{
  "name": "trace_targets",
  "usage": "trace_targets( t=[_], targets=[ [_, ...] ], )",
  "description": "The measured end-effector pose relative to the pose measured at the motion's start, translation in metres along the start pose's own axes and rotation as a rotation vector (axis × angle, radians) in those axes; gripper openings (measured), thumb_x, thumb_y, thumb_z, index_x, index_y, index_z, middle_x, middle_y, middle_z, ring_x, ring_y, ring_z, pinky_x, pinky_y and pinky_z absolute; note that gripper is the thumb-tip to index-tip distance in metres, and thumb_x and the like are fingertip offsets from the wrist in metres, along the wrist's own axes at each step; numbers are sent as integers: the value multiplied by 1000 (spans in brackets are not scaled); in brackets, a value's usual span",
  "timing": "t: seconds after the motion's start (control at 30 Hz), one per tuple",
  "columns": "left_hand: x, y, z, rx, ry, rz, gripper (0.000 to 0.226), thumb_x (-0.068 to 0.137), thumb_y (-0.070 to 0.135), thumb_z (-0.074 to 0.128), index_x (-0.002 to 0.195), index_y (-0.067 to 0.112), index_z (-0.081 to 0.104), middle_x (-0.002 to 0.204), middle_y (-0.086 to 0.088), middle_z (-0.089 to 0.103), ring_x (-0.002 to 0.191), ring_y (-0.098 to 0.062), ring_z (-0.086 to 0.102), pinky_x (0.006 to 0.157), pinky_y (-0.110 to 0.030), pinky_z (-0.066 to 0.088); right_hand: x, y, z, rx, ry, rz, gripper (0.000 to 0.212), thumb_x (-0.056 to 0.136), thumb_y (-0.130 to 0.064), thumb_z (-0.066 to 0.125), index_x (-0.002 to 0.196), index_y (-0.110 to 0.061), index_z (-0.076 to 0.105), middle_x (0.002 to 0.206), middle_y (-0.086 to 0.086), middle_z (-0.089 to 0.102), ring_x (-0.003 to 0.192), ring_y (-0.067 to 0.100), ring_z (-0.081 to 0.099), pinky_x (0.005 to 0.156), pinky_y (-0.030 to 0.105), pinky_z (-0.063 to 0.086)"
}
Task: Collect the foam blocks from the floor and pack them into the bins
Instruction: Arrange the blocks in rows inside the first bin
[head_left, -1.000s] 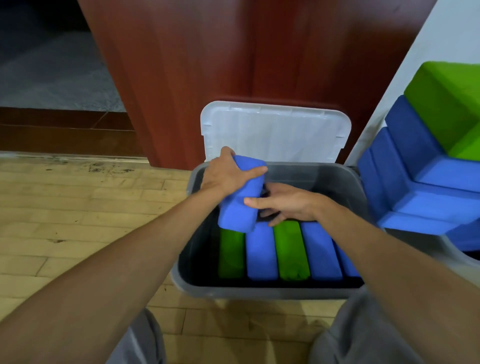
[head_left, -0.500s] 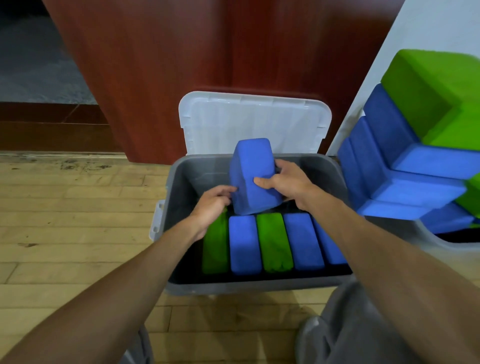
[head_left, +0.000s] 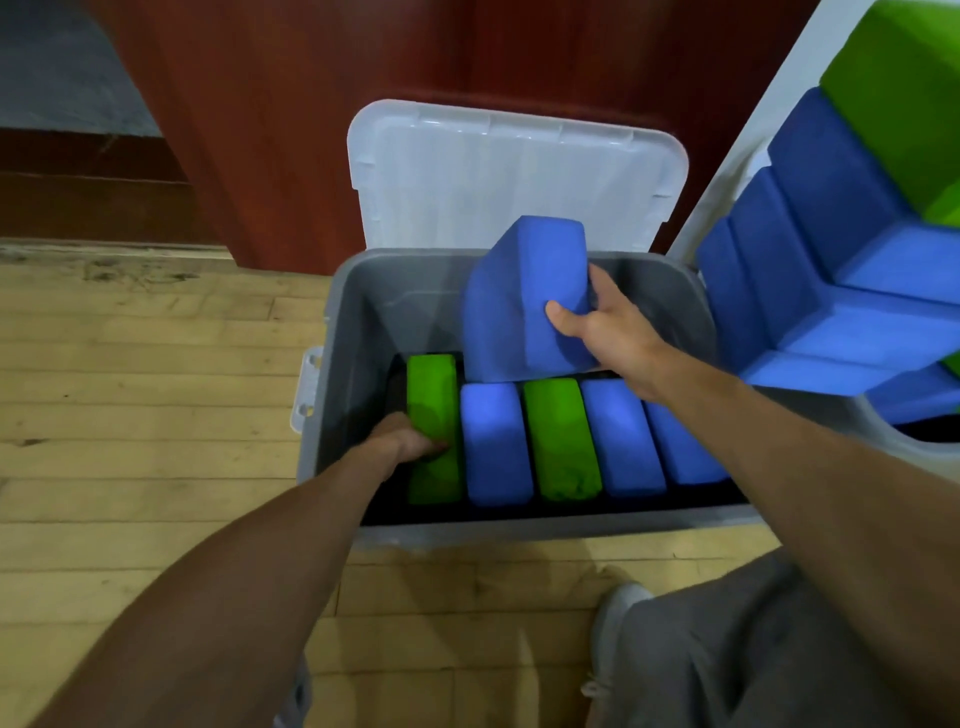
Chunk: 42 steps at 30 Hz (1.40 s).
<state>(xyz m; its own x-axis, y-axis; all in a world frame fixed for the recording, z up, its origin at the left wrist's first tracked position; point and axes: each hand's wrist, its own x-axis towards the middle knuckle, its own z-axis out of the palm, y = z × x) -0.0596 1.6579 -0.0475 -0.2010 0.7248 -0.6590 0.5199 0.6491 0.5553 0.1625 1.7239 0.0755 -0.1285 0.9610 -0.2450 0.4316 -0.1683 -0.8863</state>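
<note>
Right hand (head_left: 610, 332) around blue foam block (head_left: 514, 301)

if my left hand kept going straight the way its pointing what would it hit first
Most likely the leftmost green block: the left hand is touching its near half inside the grey bin. Depth is unclear here, so the hand might instead slide between that block and the bin wall.

You get soft, even indoor light, bright on the wooden floor (head_left: 130, 364) and the white lid (head_left: 519, 171). The grey bin (head_left: 358, 322) sinks into deep shadow along its near wall. Straight lines bow toward the picture's edges, and the near forearms (head_left: 234, 597) look soft and smeared.
</note>
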Motion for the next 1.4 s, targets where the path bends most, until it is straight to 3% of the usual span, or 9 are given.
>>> trace_targets(
  t=[0.27,0.5,0.63,0.77,0.87,1.0,1.13,1.27,1.4],
  targets=[
    [-4,36,-45,238,142,100,60,70,38,83,117,8,60,114,-10,64,104,-29,63,82,-38,56,-2,-10,0,-146,176,-92,58,88,-44,62,135,-43,27,95,18,65,88,32,66,74,50,58],
    [3,49,-45,-185,107,75,35,79,34,75,102,8,67,108,-12,69,98,-29,65,86,-43,55,2,-19,12,-249,143,-146,44,89,-51,56,126,-53,33,89,15,64,81,30,65,70,49,58],
    [-12,42,-51,-502,-33,120,74,58,56,84,115,13,63,111,-2,69,102,-20,64,82,-34,51,3,-26,17,-303,162,-191,50,90,-52,55,135,-49,34,80,4,60,80,25,62,79,46,55],
    [-27,31,-56,-336,-194,388,89,65,12,86,140,24,40,115,8,61,106,-13,61,78,-24,54,1,-34,22,-327,162,-212,51,91,-53,53,138,-47,35,66,-3,50,72,21,55,79,43,52],
    [-23,24,-50,-17,-105,499,77,69,18,85,135,32,49,132,5,55,117,-14,55,98,-30,48,0,-36,19,-307,151,-208,50,92,-50,53,138,-45,34,68,0,49,66,18,52,73,40,52],
    [-19,31,-48,-78,-45,375,49,79,38,75,125,31,58,115,1,67,99,-14,65,88,-33,54,-5,-36,10,-290,175,-165,49,97,-48,43,143,-42,28,74,3,55,64,15,54,68,38,52],
    [-19,47,-57,-29,-135,222,36,88,41,65,119,25,59,109,-4,68,99,-22,66,80,-42,58,-9,-37,6,-246,178,-24,65,95,-55,42,151,-39,13,129,14,56,94,25,60,85,41,53],
    [-10,53,-45,54,-202,131,43,89,46,60,123,18,56,119,-8,63,107,-30,61,83,-48,56,-9,-30,15,-364,94,36,109,74,-67,65,153,-33,-2,148,9,39,113,32,57,89,46,54],
    [-1,35,-30,112,-140,153,52,83,55,63,123,24,50,120,-7,61,104,-28,60,77,-38,55,-6,-36,20,-393,109,9,106,73,-65,67,153,-34,5,146,10,41,114,32,58,92,41,52]
  ],
)
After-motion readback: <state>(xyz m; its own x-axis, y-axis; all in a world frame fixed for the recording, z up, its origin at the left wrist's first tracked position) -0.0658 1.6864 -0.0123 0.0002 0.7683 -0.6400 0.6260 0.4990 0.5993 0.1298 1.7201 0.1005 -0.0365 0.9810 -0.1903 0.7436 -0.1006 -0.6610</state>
